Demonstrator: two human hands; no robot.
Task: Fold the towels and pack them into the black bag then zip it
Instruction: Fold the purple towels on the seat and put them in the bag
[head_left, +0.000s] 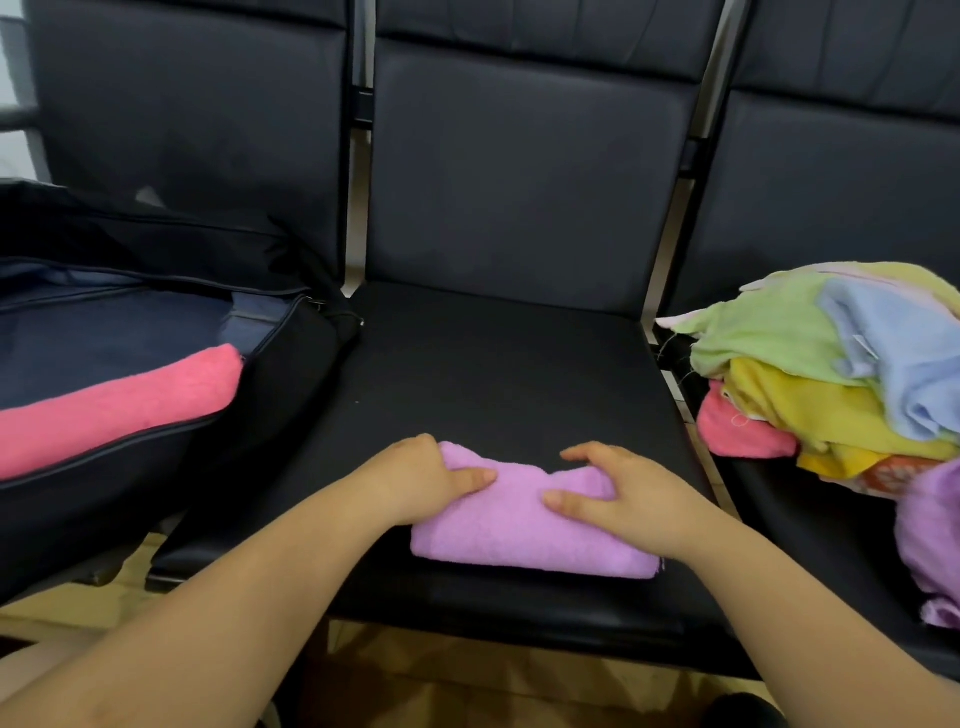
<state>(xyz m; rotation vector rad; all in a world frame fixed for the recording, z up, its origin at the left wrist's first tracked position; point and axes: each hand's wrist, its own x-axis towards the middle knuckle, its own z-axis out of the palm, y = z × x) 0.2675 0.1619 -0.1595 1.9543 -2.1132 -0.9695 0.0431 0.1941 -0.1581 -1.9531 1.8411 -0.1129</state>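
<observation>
A folded purple towel (524, 525) lies low in the centre of the frame on the middle black seat (493, 374). The left hand (426, 475) and right hand (623, 493) grip its two ends, fingers curled over the far edge, thumbs on top, probably to lift it whole. At left, the open black bag (291, 364) holds a pink towel (119, 405); unfolded towels (831, 364) are heaped at right.
</observation>
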